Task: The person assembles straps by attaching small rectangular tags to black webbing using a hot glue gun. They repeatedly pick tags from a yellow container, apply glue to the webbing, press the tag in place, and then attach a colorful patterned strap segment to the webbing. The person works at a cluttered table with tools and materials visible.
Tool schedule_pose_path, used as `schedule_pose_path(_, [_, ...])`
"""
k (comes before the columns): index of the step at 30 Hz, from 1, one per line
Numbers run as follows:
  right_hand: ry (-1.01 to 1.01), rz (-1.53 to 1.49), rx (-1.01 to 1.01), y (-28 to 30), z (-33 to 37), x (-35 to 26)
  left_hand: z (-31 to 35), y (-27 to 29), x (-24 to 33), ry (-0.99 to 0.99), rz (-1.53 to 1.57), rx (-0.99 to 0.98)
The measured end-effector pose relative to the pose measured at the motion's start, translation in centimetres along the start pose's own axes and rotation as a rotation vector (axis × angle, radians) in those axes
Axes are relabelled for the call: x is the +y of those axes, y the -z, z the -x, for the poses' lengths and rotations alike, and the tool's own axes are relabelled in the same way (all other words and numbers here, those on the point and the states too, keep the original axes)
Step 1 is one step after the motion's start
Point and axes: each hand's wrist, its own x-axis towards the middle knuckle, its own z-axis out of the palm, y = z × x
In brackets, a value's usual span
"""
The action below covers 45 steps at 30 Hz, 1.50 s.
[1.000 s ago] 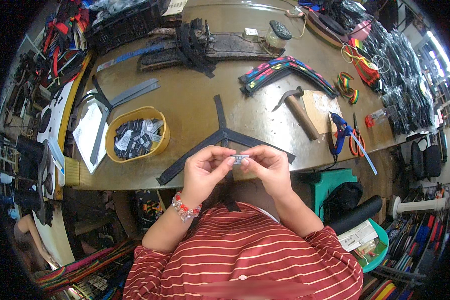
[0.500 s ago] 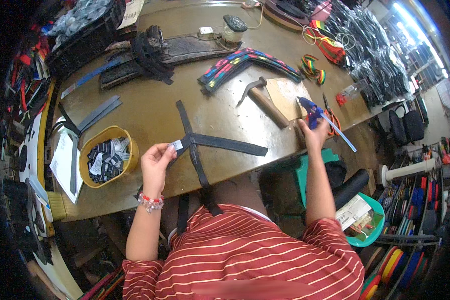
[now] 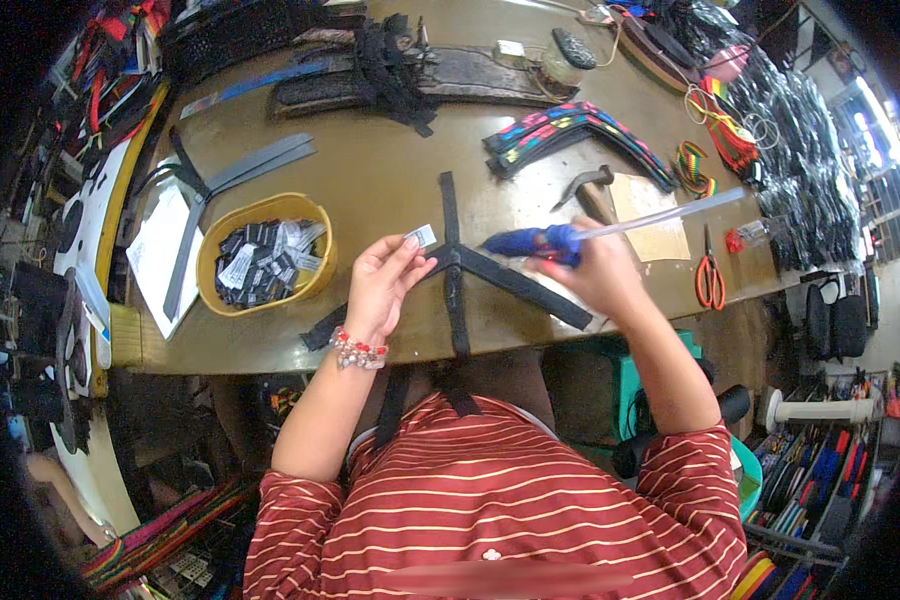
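Left hand (image 3: 380,287): narrow pinch on small white label (image 3: 423,236). Right hand (image 3: 605,268): full wrap on blue hot-glue gun (image 3: 530,243), aimed labelward. Black webbing strap (image 3: 455,285) lies at tabletop (image 3: 235,347)'s near edge.

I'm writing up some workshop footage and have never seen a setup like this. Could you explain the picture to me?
There is no machine here, just a person's two bare hands. The view comes from a wide fisheye camera worn on the person's head, looking down, so straight edges bend near the rim. The left hand pinches a small white label; the right hand grips a blue glue gun. On the table before them lie joined black straps. To the left stands a yellow tub of labels; to the right are a hammer and orange-handled scissors.
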Motion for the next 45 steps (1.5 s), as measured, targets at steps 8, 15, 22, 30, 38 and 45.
schedule_pose_path(8, [-0.007,-0.192,-0.137,-1.5,-0.6,-1.6,0.1,0.4,-0.5,-0.035,0.034,-0.004])
schedule_pose_path(15, [-0.023,-0.134,-0.147,-2.1,-0.5,-1.6,0.0,0.5,-0.6,-0.022,0.055,-0.017])
schedule_pose_path(22, [-0.068,-0.147,-0.083,-3.1,-1.5,-1.3,0.1,0.4,-0.7,-0.011,0.045,-0.009])
schedule_pose_path(30, [0.075,0.252,-0.225,-1.3,-3.5,-5.5,0.2,0.5,-0.7,-0.038,0.074,-0.009])
schedule_pose_path(38, [-0.578,-0.245,0.527,0.8,1.3,7.2,0.4,-0.1,-0.1,-0.076,0.048,0.006])
schedule_pose_path(45, [-0.978,0.283,0.437,-1.7,9.9,16.9,1.4,-1.7,-0.1,-0.084,-0.266,-0.001])
